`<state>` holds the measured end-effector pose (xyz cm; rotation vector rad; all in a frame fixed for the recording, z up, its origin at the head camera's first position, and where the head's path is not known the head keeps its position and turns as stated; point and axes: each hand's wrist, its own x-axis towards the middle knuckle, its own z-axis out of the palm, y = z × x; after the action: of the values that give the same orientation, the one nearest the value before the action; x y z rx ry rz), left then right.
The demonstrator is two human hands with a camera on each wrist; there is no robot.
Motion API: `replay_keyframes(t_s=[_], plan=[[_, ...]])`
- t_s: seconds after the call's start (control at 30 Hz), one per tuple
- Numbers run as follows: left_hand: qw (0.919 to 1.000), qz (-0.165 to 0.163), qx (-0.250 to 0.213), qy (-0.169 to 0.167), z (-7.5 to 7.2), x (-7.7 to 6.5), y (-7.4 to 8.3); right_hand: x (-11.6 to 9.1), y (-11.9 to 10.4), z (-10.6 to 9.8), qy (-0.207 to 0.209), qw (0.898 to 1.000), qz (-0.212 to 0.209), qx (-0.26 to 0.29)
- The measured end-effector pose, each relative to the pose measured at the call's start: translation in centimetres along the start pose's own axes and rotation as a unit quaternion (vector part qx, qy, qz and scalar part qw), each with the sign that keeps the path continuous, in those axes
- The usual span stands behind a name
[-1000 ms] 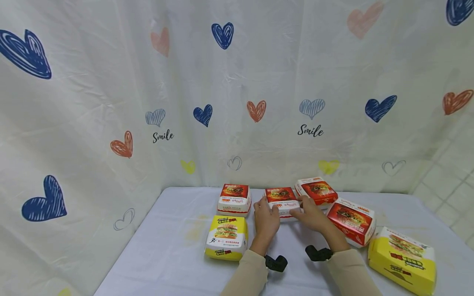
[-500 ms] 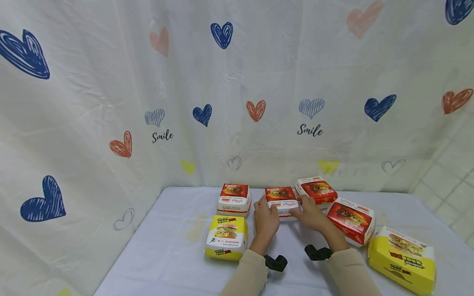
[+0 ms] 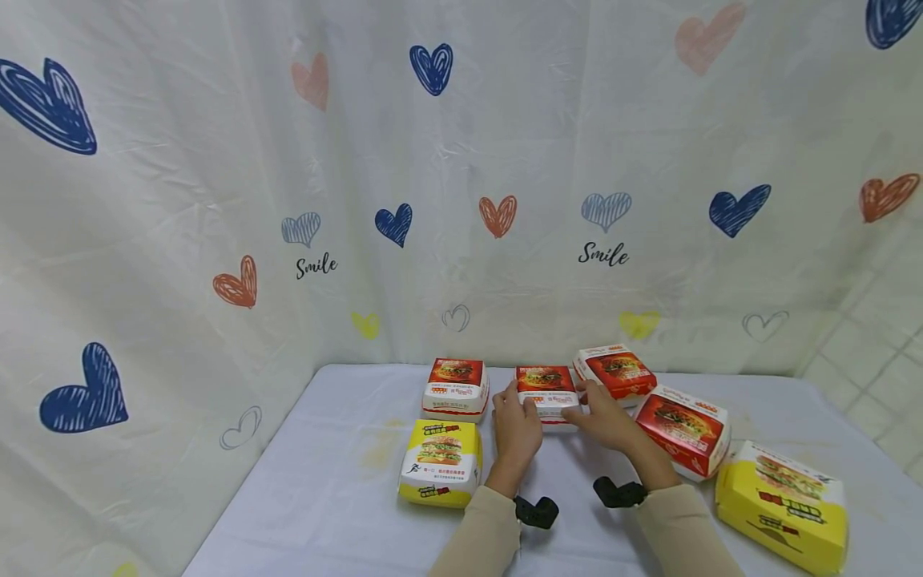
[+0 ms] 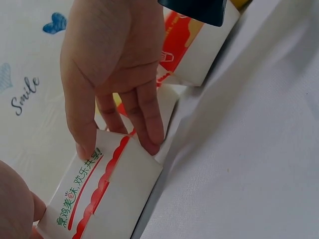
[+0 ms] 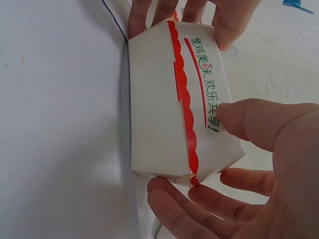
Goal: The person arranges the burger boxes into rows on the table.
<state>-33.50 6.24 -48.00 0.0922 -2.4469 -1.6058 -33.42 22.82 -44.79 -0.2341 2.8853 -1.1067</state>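
Note:
A red and white burger box (image 3: 546, 380) sits on the table's far part, between my two hands. My left hand (image 3: 515, 437) holds its left end, and my right hand (image 3: 608, 418) holds its right end. In the right wrist view, my right thumb lies on the lettered front face of the burger box (image 5: 157, 94), with the other fingers bent around the end. The left wrist view has the same burger box (image 4: 127, 184) with the right hand's thumb and fingers on one end; only part of my left hand (image 4: 15, 206) shows there.
To the left stand a red and white box (image 3: 456, 389) and a yellow box (image 3: 440, 465). Two red boxes, one behind (image 3: 616, 373) and one nearer (image 3: 681, 429), curve toward a yellow box (image 3: 782, 505) on the right. A heart-print curtain (image 3: 534, 144) hangs behind the table.
The box between my hands has shifted very slightly, along with my fingers. The other boxes stay where they were.

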Motion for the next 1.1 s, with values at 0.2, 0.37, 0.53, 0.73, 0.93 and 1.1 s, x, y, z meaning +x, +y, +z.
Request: replay_keyframes(t_s=[0.2,0.37,0.53,0.73,0.93,1.1], plan=[[1.0000,-0.008,-0.002,-0.001,-0.03,0.02,-0.08,-0.06,-0.33,-0.10,-0.002,1.000,0.008,-0.007],[0.9999,-0.013,-0.006,-0.003,-0.06,-0.03,-0.10,-0.09,-0.40,-0.11,-0.004,1.000,0.006,-0.007],[1.0000,-0.007,-0.004,0.001,-0.11,0.02,0.02,-0.15,-0.45,-0.12,-0.005,1.000,0.001,-0.004],[1.0000,-0.007,-0.001,0.006,-0.11,0.01,0.20,-0.28,-0.54,-0.18,-0.008,1.000,0.010,0.001],[0.9999,0.002,0.002,0.014,-0.02,-0.07,0.27,-0.47,-0.62,-0.43,-0.011,1.000,0.009,-0.002],[0.9995,0.016,0.011,0.024,0.00,-0.12,0.43,-0.54,-0.68,-0.97,-0.013,1.000,-0.001,-0.002]])
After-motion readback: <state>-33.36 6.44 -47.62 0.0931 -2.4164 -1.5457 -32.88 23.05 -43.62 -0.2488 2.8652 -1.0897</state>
